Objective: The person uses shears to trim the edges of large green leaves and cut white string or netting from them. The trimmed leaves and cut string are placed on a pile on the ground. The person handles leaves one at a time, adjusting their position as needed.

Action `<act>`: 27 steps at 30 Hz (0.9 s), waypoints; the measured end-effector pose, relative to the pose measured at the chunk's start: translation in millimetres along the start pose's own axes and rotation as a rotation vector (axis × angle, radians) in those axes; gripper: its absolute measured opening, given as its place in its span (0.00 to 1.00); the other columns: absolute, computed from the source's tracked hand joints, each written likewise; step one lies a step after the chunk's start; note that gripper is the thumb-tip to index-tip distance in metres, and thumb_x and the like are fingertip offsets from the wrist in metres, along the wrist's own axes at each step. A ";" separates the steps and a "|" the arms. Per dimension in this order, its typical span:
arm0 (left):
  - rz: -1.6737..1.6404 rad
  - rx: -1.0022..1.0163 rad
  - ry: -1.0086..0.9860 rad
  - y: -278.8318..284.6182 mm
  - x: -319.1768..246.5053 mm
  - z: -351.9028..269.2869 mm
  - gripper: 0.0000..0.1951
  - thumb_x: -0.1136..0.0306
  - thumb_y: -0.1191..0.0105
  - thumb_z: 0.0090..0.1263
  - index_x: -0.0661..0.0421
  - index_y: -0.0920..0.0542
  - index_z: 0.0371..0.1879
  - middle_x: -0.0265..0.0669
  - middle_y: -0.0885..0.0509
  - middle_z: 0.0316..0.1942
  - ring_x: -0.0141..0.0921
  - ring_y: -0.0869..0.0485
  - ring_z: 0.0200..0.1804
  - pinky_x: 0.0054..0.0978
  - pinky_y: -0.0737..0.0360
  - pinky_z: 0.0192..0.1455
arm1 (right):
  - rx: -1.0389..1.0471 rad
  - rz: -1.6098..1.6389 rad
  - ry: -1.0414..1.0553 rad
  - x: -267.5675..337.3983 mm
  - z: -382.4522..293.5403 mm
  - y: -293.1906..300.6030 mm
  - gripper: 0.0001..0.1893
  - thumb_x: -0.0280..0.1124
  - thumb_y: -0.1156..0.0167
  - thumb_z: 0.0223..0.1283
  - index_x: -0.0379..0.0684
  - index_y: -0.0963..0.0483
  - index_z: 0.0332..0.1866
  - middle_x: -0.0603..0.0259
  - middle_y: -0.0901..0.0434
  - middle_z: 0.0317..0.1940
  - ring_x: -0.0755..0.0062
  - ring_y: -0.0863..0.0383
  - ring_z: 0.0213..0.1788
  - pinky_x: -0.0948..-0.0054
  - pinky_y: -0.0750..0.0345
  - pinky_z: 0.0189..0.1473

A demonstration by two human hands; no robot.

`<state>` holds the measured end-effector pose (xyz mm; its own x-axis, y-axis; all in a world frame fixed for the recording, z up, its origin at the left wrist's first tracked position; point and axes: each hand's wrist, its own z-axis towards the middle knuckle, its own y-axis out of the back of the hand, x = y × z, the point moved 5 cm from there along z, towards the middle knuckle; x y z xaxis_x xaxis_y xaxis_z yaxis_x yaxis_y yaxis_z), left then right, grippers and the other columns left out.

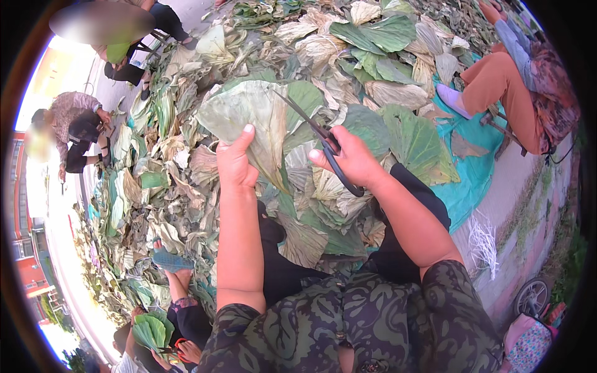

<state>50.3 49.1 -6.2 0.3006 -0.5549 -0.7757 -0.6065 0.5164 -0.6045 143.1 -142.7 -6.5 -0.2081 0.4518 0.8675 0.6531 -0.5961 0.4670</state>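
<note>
My left hand (237, 161) grips a large pale green leaf (242, 112), likely a lotus leaf, with the thumb lying on top of it. In my right hand (347, 156) is a pair of scissors (322, 131) with dark handles. Their blades point up and to the left, and the tips lie over or beside the leaf's right-hand side; whether they touch it I cannot tell. Beneath both hands, more broad leaves (361, 128) are spread, some green and some dried to tan. Dry leaves (301, 240) also lie between my knees.
A heap of dried leaves (186, 196) covers the ground ahead and leftward. At right, a person (513, 93) sits beside a teal tarp (471, 182). White strips (483, 242) lie on the pavement. Several people sit at left; one, lower left, holds leaves (153, 330) and red-handled scissors (181, 350).
</note>
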 end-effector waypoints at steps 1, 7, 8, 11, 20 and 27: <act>0.013 0.024 0.009 -1.2 -1.5 -2.4 0.20 0.82 0.46 0.56 0.60 0.29 0.50 0.39 0.21 0.45 0.36 0.21 0.46 0.36 0.25 0.52 | 0.013 -0.015 0.000 -0.5 0.2 2.3 0.30 0.58 0.35 0.38 0.38 0.34 0.29 0.60 0.29 0.21 0.64 0.26 0.26 0.68 0.29 0.31; -0.013 0.098 0.048 -1.6 -7.8 -11.9 0.21 0.82 0.46 0.56 0.60 0.30 0.51 0.41 0.22 0.46 0.37 0.22 0.47 0.38 0.24 0.51 | 0.070 -0.072 0.024 -1.5 -1.7 8.7 0.30 0.58 0.36 0.38 0.38 0.34 0.28 0.60 0.30 0.21 0.67 0.29 0.26 0.69 0.31 0.31; -0.009 0.098 0.053 -0.1 -6.9 -11.3 0.21 0.81 0.46 0.57 0.60 0.30 0.51 0.41 0.23 0.47 0.37 0.22 0.47 0.38 0.24 0.52 | 0.080 -0.074 0.048 -0.1 -3.3 9.0 0.29 0.56 0.36 0.41 0.38 0.35 0.28 0.61 0.32 0.21 0.69 0.32 0.26 0.71 0.32 0.30; 0.010 0.106 0.069 1.9 -2.9 -10.4 0.21 0.80 0.47 0.58 0.59 0.31 0.52 0.41 0.23 0.48 0.38 0.23 0.48 0.39 0.25 0.53 | 0.080 -0.059 0.046 -0.5 -3.6 9.1 0.28 0.56 0.35 0.38 0.38 0.34 0.27 0.60 0.30 0.21 0.66 0.29 0.26 0.70 0.31 0.30; -0.042 0.183 0.206 -1.5 14.6 -10.5 0.21 0.80 0.47 0.59 0.60 0.32 0.53 0.43 0.23 0.48 0.39 0.23 0.49 0.39 0.25 0.53 | 0.051 -0.002 0.060 -0.3 -0.6 9.4 0.30 0.59 0.35 0.36 0.38 0.32 0.26 0.59 0.29 0.21 0.64 0.27 0.26 0.68 0.30 0.31; -0.052 0.169 0.202 -5.6 13.1 -12.9 0.19 0.80 0.45 0.57 0.61 0.29 0.50 0.42 0.22 0.45 0.38 0.21 0.46 0.38 0.24 0.51 | 0.047 -0.017 0.051 0.4 -1.5 11.2 0.32 0.61 0.36 0.36 0.37 0.32 0.25 0.57 0.28 0.21 0.61 0.26 0.26 0.67 0.30 0.30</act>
<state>48.1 30.5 -10.6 0.1649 -0.6937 -0.7012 -0.4577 0.5759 -0.6774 149.2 -150.2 -0.7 -0.2552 0.4265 0.8677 0.6824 -0.5563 0.4741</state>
